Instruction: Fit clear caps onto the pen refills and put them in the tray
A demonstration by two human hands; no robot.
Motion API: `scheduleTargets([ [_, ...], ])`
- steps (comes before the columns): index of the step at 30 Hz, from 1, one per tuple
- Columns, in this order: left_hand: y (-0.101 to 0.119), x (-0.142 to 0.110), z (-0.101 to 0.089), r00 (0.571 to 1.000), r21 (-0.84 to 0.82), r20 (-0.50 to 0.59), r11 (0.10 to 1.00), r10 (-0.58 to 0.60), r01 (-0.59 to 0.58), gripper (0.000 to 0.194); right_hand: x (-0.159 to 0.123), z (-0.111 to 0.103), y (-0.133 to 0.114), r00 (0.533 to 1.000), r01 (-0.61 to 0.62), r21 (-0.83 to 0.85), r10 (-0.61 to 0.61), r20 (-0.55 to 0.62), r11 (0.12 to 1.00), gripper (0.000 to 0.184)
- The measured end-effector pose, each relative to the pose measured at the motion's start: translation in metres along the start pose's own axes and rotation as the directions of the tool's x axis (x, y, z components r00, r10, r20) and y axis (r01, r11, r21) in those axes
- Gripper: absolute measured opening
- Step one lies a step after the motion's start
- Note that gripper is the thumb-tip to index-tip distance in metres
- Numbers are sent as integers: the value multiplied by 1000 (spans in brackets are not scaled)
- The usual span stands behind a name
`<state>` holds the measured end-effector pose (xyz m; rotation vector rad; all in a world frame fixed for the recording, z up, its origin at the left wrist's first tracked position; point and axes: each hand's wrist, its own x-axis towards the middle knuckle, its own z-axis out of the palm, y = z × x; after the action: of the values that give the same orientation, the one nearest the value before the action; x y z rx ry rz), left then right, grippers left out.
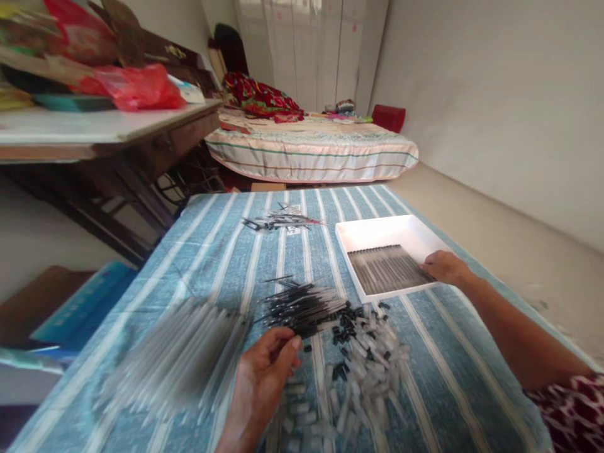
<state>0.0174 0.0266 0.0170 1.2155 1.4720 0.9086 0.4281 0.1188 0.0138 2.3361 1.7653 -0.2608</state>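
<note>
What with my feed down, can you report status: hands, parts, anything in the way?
Left hand beside dark rods, grip unclear. Right hand at white tray, by lined-up rods. Small clear and black pieces heaped between left hand and tray.

Head-worn camera, facing forward and down, near striped table [450, 371]

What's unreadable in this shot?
All in the head view:
Left hand: whether it pinches anything; thumb and fingers hide it.
Right hand: its grip on the pens in the white box; fingers hide it.
Clear tubes: exact count; blurred.
Printed paper: wording; too small, partly covered by the far pile.
Sleeve: cut off by the right edge.
</note>
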Motion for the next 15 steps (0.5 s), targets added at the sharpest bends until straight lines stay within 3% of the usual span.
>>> scheduleTargets([
  [5, -4, 1, -10, 989, 117, -131, 992, 69, -53, 24, -5, -1, 1, 1000, -12, 1, 12, -12, 1000, 41],
  [10, -2, 0, -21, 964, 421, -153, 897, 215, -134, 21, -22, -9, -10, 989, -101, -12, 100, -105, 995, 41],
  [13, 0, 1, -27, 951, 586, -135, 797, 277, -148, 21, -42, -14, -25, 976, -91, -23, 84, -201, 996, 39],
  [15, 2, 0, -31, 950, 636, -127, 758, 286, -143, 22, -59, -14, -39, 939, -18, -34, 6, -345, 999, 36],
])
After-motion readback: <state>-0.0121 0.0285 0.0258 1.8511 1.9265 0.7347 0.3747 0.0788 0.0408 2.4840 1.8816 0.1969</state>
